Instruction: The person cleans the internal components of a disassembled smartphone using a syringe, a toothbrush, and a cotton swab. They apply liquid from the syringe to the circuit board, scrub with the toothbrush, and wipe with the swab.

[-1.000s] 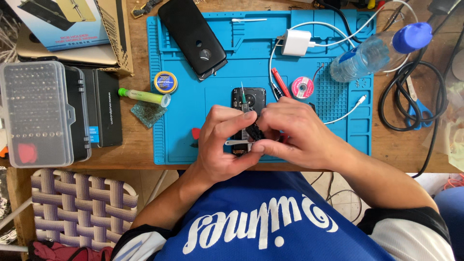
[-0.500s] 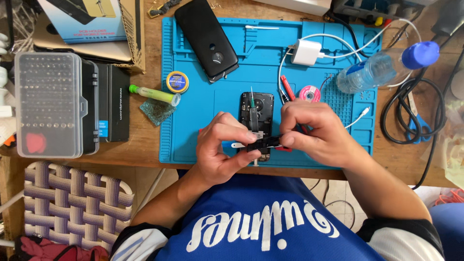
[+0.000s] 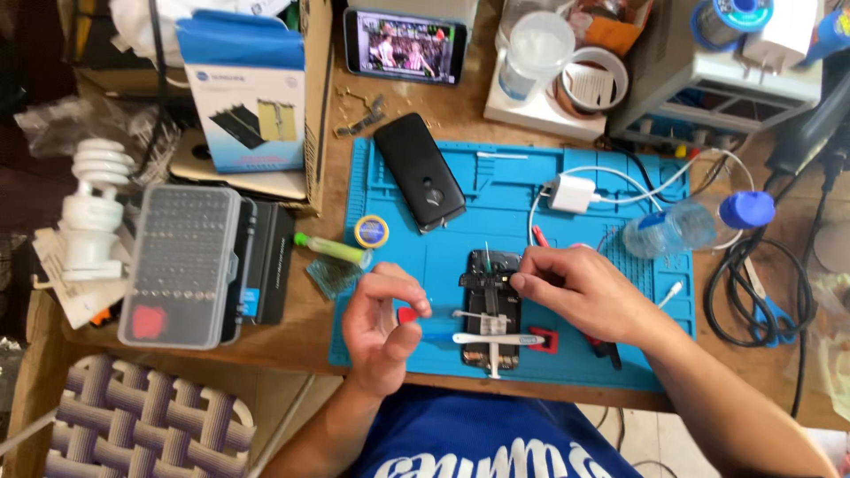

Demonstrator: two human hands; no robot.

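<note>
An opened black phone (image 3: pixel 492 356) lies on the blue work mat (image 3: pixel 496 190), its insides facing up. My right hand (image 3: pixel 580 292) reaches in from the right, fingertips pinched on a thin metal tool (image 3: pixel 487 258) that stands over the phone's upper end. My left hand (image 3: pixel 381 327) is curled just left of the phone, thumb and fingers closed on the blue handle of a white-headed brush (image 3: pixel 500 339) that lies across the phone. A white swab-like stick (image 3: pixel 478 316) lies across the phone as well.
A black phone back (image 3: pixel 421 181), a solder-wire reel (image 3: pixel 371 231), a green tube (image 3: pixel 332 248) and a white charger with its cable (image 3: pixel 571 193) lie on the mat. A grey screwdriver-bit case (image 3: pixel 177 265) sits at the left, a clear bottle (image 3: pixel 673 230) and black cables (image 3: pixel 753 292) at the right.
The view has pulled back and shifted. My left hand has come off the phone and moved left. My right hand stays at the phone's top.
</note>
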